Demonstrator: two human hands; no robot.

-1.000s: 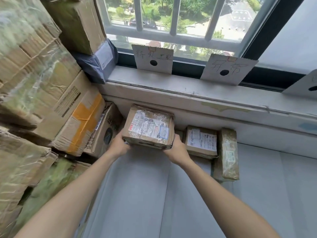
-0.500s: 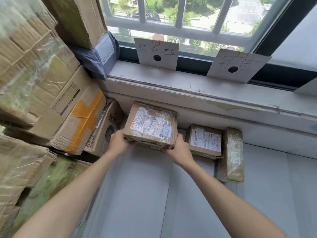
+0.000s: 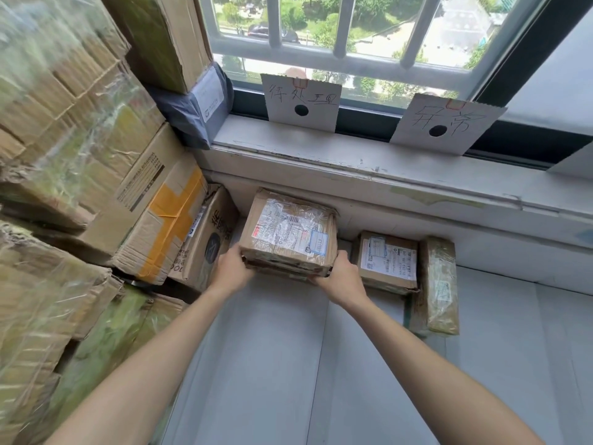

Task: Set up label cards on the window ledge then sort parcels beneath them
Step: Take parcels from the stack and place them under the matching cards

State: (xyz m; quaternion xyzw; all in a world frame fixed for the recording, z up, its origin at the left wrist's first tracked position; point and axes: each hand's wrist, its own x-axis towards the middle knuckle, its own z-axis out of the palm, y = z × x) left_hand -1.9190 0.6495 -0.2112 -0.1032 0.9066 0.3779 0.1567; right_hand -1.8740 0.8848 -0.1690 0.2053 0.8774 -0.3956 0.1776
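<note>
A taped brown parcel point(image 3: 288, 232) with a white shipping label sits low against the wall below the window ledge point(image 3: 353, 162). My left hand point(image 3: 232, 268) grips its left near corner and my right hand point(image 3: 343, 277) its right near corner. It lies under the left label card point(image 3: 301, 102), a white handwritten card with a black dot. A second card point(image 3: 446, 123) leans on the ledge to the right, with a smaller labelled parcel point(image 3: 386, 261) and a narrow wrapped parcel point(image 3: 438, 284) beneath it. The corner of a third card point(image 3: 574, 162) shows at the right edge.
Tall stacks of cardboard boxes point(image 3: 80, 175) fill the left side, one with orange tape point(image 3: 173, 226). A grey mailer bag point(image 3: 195, 107) is wedged on the ledge's left end. A printed box point(image 3: 208, 239) leans beside the held parcel. Pale floor point(image 3: 288, 364) lies below my arms.
The held parcel has moved forward and down towards the wall under the left card. My view has shifted closer to the ledge.
</note>
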